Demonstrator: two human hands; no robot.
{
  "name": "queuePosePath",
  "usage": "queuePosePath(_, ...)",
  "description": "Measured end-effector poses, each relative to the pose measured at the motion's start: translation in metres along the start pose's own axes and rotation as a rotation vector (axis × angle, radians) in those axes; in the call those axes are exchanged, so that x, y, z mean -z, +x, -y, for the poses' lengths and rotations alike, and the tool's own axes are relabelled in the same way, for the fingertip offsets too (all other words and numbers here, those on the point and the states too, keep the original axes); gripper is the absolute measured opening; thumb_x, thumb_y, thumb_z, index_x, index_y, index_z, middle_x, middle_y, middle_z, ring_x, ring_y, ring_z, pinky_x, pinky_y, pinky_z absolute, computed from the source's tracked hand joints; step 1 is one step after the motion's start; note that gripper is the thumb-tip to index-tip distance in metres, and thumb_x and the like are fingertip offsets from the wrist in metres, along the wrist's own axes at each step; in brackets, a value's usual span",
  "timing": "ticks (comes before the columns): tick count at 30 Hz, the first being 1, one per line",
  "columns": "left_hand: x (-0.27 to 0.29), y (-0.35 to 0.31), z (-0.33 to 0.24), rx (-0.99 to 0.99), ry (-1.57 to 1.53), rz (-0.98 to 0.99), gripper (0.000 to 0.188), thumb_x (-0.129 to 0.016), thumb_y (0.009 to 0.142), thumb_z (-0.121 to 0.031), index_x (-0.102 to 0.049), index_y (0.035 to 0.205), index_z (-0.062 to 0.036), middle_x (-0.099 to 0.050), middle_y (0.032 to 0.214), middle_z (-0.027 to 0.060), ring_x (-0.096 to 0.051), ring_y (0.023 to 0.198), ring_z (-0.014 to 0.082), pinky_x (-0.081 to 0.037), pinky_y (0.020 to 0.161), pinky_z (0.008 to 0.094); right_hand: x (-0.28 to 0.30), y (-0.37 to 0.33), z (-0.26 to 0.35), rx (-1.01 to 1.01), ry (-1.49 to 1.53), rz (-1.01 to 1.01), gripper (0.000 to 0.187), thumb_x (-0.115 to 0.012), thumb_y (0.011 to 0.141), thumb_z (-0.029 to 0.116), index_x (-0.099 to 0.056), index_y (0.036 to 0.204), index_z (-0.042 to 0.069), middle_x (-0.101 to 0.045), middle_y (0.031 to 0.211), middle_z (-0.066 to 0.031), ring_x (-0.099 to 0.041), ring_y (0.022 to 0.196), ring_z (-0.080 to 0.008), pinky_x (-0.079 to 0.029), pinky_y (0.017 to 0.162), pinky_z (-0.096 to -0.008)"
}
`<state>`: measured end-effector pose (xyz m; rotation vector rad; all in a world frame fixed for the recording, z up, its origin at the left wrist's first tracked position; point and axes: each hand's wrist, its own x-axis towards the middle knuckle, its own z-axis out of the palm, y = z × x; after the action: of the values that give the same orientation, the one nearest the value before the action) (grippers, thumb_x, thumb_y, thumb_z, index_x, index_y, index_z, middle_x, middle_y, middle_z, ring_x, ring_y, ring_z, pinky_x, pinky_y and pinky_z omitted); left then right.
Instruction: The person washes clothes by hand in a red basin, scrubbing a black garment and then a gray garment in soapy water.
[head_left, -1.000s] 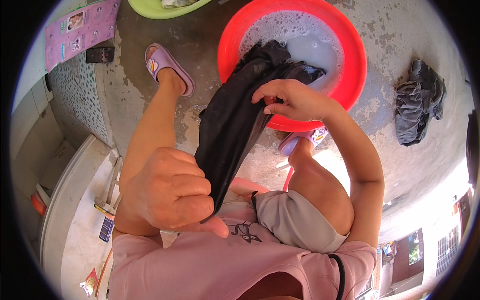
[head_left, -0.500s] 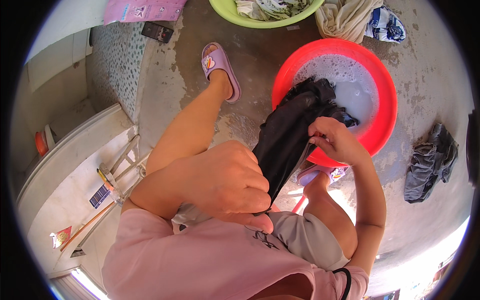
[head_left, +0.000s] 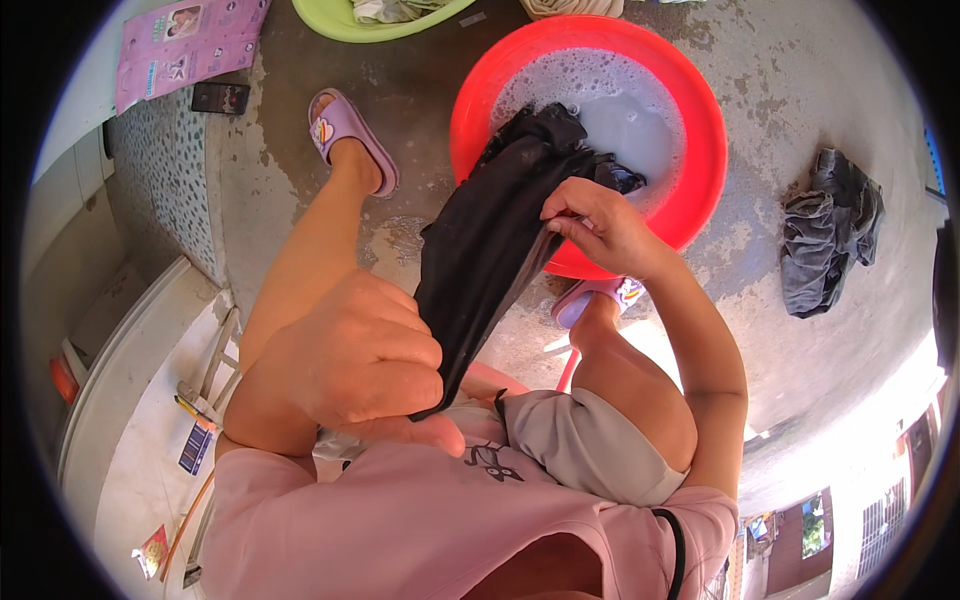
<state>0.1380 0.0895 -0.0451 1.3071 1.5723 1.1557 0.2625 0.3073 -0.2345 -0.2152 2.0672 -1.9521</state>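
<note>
A wet black garment (head_left: 490,215) stretches from the red basin (head_left: 705,120) toward my lap. My left hand (head_left: 365,355) is closed on its near end, high in front of my body, with the thumb pointing right. Over the basin's near rim, my right hand (head_left: 597,225) pinches the garment's right edge between thumb and fingers. The garment's far end lies bunched over the basin's left side, partly in the sudsy water (head_left: 632,125). What part of it sits inside my left fist is hidden.
Grey garments (head_left: 830,230) lie on the concrete floor at right. A green basin (head_left: 390,28) with laundry and beige cloth (head_left: 570,8) are at the far edge. A phone (head_left: 220,98) and a pink package (head_left: 190,50) lie at upper left. My feet in purple slippers flank the red basin.
The view has shifted, so the basins and floor items sit further left and higher. Both hands keep their hold, and the black garment is spread a little wider between them.
</note>
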Motion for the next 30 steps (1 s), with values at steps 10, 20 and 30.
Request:
queuePosePath(10,-0.007,-0.005,0.005,-0.031,-0.048,-0.056,0.057,-0.08,0.071,-0.034,-0.032,0.052,-0.0103,-0.024,0.051,0.0001,-0.026,0.038,0.0172,-0.019,0.036,0.0286,-0.007,0.009,0.001,0.074,-0.057,0.019,0.015,-0.067,0.08,-0.001,-0.06,0.094,-0.001,-0.055,0.08,-0.0119,-0.057,0.076,-0.027,-0.047,0.067,-0.0347)
queuePosePath(20,-0.004,-0.004,0.004,-0.028,-0.038,-0.03,0.057,-0.079,0.073,-0.035,-0.032,0.052,-0.0101,-0.024,0.051,-0.0001,-0.026,0.038,0.0165,-0.019,0.036,0.0284,-0.009,0.013,-0.002,0.123,-0.138,0.085,0.019,-0.068,0.079,0.002,-0.06,0.097,0.001,-0.053,0.08,-0.0115,-0.055,0.076,-0.0291,-0.046,0.066,-0.0376)
queuePosePath(30,-0.003,-0.007,0.002,-0.015,-0.053,-0.067,0.056,-0.078,0.074,-0.036,-0.034,0.052,-0.0096,-0.024,0.052,0.0004,-0.028,0.038,0.0167,-0.019,0.036,0.0288,-0.014,0.001,-0.003,-0.008,-0.058,-0.07,0.019,-0.07,0.079,0.001,-0.059,0.095,0.001,-0.054,0.081,-0.0109,-0.059,0.071,-0.0257,-0.049,0.062,-0.0336)
